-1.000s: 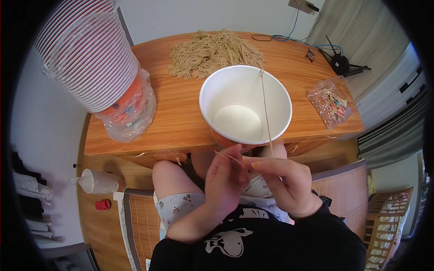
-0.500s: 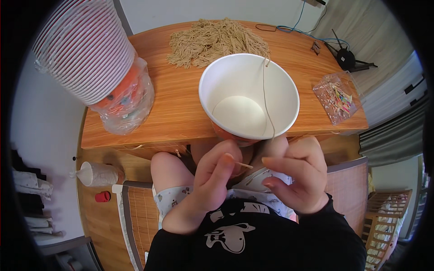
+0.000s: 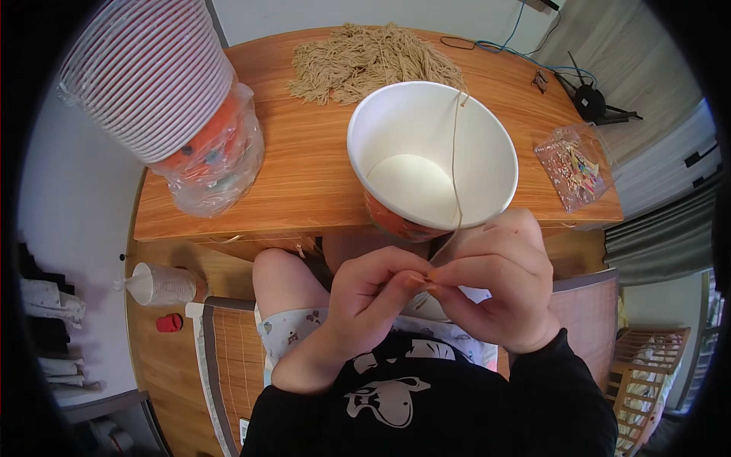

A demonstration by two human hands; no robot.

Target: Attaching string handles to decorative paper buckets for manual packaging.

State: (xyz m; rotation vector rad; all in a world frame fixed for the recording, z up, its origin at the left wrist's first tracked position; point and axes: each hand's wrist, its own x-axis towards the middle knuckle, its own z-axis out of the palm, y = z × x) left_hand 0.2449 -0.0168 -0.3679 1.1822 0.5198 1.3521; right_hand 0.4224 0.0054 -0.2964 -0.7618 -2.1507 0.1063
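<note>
So, the table's [image 3: 304, 167] near edge is overlapped by the white bucket [image 3: 396, 126], with bare wood left open on both sides of it. Nearside of it, the cord [image 3: 455, 152] strung over its rim is pinched in closed fingertips, left hand [image 3: 369, 293] and right hand [image 3: 506, 274] meeting. Left of the bucket, space is blocked by a wrapped stack [image 3: 164, 84]; behind, string [image 3: 373, 65] is heaped; right, a clear bag [image 3: 575, 167] is laid.

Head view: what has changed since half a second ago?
The right hand, apart then, has moved left to meet the left hand at the fingertips; whether it grips the cord is hidden. The white-lined paper bucket and tan yarn pile stayed put.
</note>
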